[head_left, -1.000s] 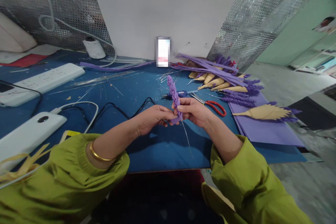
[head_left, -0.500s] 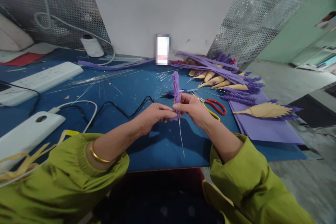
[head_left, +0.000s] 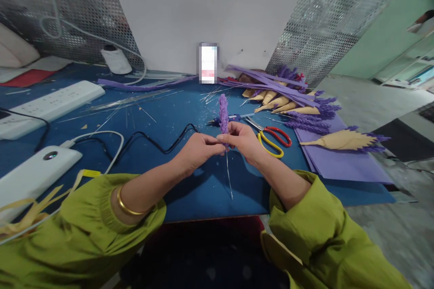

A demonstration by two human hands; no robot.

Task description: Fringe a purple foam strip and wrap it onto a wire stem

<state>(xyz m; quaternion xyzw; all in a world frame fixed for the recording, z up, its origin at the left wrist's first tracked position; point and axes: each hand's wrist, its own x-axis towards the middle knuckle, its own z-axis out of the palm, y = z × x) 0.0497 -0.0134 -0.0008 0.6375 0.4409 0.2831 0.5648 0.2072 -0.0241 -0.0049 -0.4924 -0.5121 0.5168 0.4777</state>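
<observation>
A purple paper lavender stem (head_left: 224,115) stands nearly upright between my hands, its fluffy spike pointing up. A thin bare wire (head_left: 229,176) runs down from it below my fingers. My left hand (head_left: 203,149) pinches the base of the spike from the left, the thumb laid along it. From the right, my right hand (head_left: 240,140) pinches the same base, thumb and forefinger closed. The exact spot under the fingertips is hidden. Just behind the spike lies a blue glue gun (head_left: 232,119). Scissors with one red and one yellow handle (head_left: 278,136) rest beside my right hand.
Wrapped lavender bunches (head_left: 278,101) and purple paper strips (head_left: 267,81) lie at the back right, near purple sheets (head_left: 339,162). A power strip (head_left: 50,108) and a white power bank (head_left: 40,180) sit at left. A phone (head_left: 208,63) leans on the board; loose wires (head_left: 132,99) lie behind.
Both hands and the lavender stem have shifted slightly left in view. The fingers have moved a little at the base of the spike; both hands still pinch it.
</observation>
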